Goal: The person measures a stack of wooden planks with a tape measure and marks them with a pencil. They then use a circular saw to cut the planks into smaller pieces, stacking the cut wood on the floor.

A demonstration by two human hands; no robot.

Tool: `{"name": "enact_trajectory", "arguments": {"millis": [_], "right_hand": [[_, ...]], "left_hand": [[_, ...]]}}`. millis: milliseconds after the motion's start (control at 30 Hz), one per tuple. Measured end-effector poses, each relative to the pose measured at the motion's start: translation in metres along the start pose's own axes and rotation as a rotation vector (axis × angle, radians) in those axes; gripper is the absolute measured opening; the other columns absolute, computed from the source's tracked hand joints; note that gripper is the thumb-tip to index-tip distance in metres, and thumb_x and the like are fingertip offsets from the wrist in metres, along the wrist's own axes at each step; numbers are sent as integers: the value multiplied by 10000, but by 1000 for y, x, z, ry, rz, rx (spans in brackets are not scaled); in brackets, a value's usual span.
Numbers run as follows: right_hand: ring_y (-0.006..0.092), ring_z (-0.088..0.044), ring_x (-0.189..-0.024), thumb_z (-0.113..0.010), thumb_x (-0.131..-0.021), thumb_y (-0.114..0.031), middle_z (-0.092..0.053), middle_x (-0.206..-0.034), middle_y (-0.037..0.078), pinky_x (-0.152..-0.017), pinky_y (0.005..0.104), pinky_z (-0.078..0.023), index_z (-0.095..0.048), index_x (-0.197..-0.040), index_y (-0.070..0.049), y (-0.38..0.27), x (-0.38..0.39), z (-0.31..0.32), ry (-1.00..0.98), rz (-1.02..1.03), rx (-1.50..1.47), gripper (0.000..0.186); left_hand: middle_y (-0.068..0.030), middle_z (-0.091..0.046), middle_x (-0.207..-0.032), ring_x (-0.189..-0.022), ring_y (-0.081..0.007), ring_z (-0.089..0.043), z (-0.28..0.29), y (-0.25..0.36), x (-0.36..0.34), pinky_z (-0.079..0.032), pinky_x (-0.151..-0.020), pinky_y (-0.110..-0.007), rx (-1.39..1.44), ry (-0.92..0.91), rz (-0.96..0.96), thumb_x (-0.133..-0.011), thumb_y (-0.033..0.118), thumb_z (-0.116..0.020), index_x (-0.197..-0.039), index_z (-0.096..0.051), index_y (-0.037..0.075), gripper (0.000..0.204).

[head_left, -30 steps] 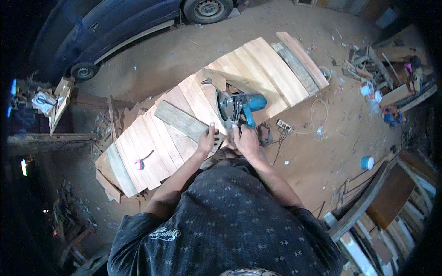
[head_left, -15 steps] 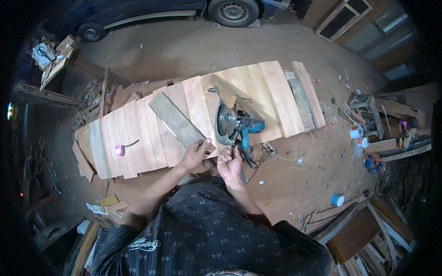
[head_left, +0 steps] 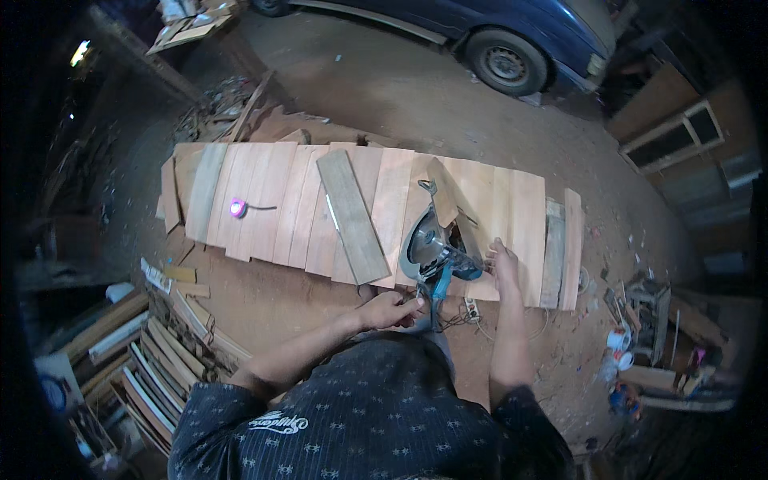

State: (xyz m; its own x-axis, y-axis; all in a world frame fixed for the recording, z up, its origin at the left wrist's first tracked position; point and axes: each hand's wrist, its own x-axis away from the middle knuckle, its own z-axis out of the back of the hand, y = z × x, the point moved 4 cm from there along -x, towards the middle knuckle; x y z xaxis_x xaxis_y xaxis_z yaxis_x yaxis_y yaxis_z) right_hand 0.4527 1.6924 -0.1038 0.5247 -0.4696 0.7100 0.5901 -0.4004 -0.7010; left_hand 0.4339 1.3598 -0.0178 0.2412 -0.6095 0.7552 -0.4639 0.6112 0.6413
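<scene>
A teal circular saw (head_left: pixel 440 285) lies with its blade guard tilted up on a row of pale wooden planks (head_left: pixel 290 200). My left hand (head_left: pixel 392 308) is closed beside the saw's near end, on something small that I cannot make out. My right hand (head_left: pixel 502 264) reaches to the right of the saw, fingers apart and holding nothing. A loose grey-brown board (head_left: pixel 352 216) lies slantwise across the planks, left of the saw. A pink tape measure (head_left: pixel 238 207) with a dark strap rests farther left.
A dark blue van (head_left: pixel 544 32) stands across the dirt floor. A power strip (head_left: pixel 472 310) with cables lies below the planks' near edge. Scrap wood (head_left: pixel 140 360) is stacked at lower left, clutter (head_left: pixel 640 360) at lower right. A framed panel (head_left: pixel 672 140) leans at upper right.
The view has turned. My right hand has left the saw's near end and moved rightward, its fingers opening. My left hand has moved in to that near end and closed.
</scene>
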Motion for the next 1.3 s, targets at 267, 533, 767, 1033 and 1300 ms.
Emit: {"name": "enact_trajectory", "arguments": {"millis": [267, 533, 767, 1033, 1300], "right_hand": [[266, -656, -1031, -423, -1057, -265, -671, -1178, 151, -952, 396, -523, -568, -1311, -6, 15, -96, -91, -502, -202, -151, 390], [343, -564, -1219, -308, -1098, -310, -557, -1348, 160, -1070, 513, -463, -428, -1391, -45, 35, -61, -106, -313, -207, -393, 413], [373, -494, -1277, -332, -1088, -393, -486, -1394, 146, -1086, 547, -440, -396, -1418, -69, 25, 35, -129, -369, -336, -611, 467], [328, -626, -1051, -477, -1048, -406, -607, -1121, 207, -931, 487, -548, -421, -1329, 53, 25, 95, -78, -725, -523, -140, 541], [149, -647, -824, -631, -989, -330, -662, -933, 94, -713, 329, -534, -601, -1113, 25, -24, 60, -37, -432, 413, 487, 377]], "left_hand": [[-67, -681, -849, -781, -135, -628, -65, 17, 4, -509, -704, -282, 177, 186, -35, -1009, 555, -493, -974, -676, -15, 600], [-70, -652, -803, -751, -140, -634, -112, 23, -28, -517, -659, -294, 302, 493, -57, -1023, 456, -529, -1009, -683, -1, 483], [-94, -626, -989, -827, -128, -620, -62, 6, -46, -536, -661, -272, 854, 1059, -352, -1006, 403, -586, -1270, -535, -28, 508], [-80, -651, -1039, -837, -170, -641, -35, -1, -41, -560, -688, -311, 997, 1128, -511, -1018, 358, -569, -1239, -563, 0, 421], [-66, -668, -966, -780, -157, -656, 2, -50, -24, -591, -679, -333, 898, 1083, -521, -1020, 380, -562, -1186, -605, -7, 424]]}}
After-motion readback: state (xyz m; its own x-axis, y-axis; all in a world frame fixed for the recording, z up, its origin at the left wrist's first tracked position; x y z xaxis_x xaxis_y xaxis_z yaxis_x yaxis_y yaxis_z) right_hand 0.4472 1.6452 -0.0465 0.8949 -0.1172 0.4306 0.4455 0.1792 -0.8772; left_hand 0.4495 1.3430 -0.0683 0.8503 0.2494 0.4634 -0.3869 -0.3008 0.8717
